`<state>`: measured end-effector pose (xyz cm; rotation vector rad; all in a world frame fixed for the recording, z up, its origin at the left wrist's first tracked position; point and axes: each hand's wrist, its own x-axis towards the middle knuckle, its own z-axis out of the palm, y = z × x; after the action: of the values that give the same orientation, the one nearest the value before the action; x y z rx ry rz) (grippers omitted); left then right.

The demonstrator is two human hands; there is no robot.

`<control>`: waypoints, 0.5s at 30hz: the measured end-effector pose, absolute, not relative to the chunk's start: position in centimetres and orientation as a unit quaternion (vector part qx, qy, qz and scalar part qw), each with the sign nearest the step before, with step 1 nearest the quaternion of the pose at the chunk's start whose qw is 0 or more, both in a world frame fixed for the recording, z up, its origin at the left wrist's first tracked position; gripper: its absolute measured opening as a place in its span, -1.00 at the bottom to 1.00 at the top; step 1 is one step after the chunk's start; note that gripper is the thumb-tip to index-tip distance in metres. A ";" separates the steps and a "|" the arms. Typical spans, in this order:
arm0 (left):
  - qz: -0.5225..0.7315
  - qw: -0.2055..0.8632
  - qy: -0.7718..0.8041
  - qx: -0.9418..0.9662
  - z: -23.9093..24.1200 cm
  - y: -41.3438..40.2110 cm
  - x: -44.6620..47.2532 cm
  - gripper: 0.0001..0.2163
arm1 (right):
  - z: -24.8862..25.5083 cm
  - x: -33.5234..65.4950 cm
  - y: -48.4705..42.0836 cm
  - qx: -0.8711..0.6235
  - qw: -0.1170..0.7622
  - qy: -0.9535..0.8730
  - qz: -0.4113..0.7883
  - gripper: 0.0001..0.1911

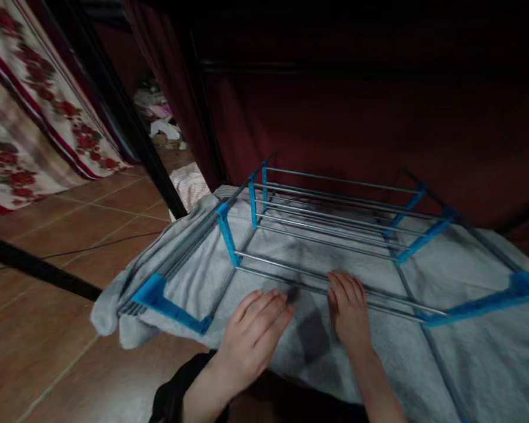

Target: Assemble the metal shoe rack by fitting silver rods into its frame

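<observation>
A rack of thin metal rods and blue plastic brackets (229,234) lies on a grey blanket (308,364) in front of me. My right hand (349,305) is at the near pair of rods (291,276), its fingers bent over them and its thumb on the near side. Just short of those rods, to the left, my left hand (258,332) hovers with loosely stretched, slightly bent fingers and nothing visible in it. More rods run along the rack's left side, and a large blue bracket (489,302) slants at the right.
Dark red cloth (357,129) hangs behind the blanket. Black metal posts (127,111) stand at the left, with a floral curtain (39,111) beyond. A thin cable (101,247) crosses the tiled floor (44,346). Assorted items (163,120) lie at the back left.
</observation>
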<state>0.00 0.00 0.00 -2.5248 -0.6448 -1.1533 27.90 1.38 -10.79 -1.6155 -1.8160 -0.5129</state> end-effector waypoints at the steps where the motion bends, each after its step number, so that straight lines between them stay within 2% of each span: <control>1: -0.424 0.141 -0.252 -0.858 0.2 -1.3 -2.4 -0.66 | -11.1 26.9 1.1 -0.605 0.330 -0.702 -0.180 -0.63; 5: -0.476 0.063 -0.396 -0.783 -0.1 -5.5 -8.7 -0.72 | -12.2 23.2 0.5 -0.578 0.314 -0.745 -0.110 -0.64; 9: -0.437 -0.092 -0.482 -0.754 -3.3 -5.2 -6.6 -0.79 | -13.1 21.2 1.2 -0.597 0.242 -0.763 -0.057 -0.60; 12: -0.488 -0.170 -0.514 -0.685 -6.6 -1.0 -2.9 -0.72 | -13.6 21.3 2.5 -0.632 0.212 -0.744 -0.041 -0.58; 15: -0.538 -0.182 -0.622 -0.539 -8.8 5.5 -0.8 -0.52 | -13.7 21.7 3.8 -0.663 0.195 -0.722 -0.032 -0.59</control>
<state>-0.82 5.55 -8.77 -1.9227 -2.2183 -1.9210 21.66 3.84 -13.75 -1.8577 -2.0245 -0.0908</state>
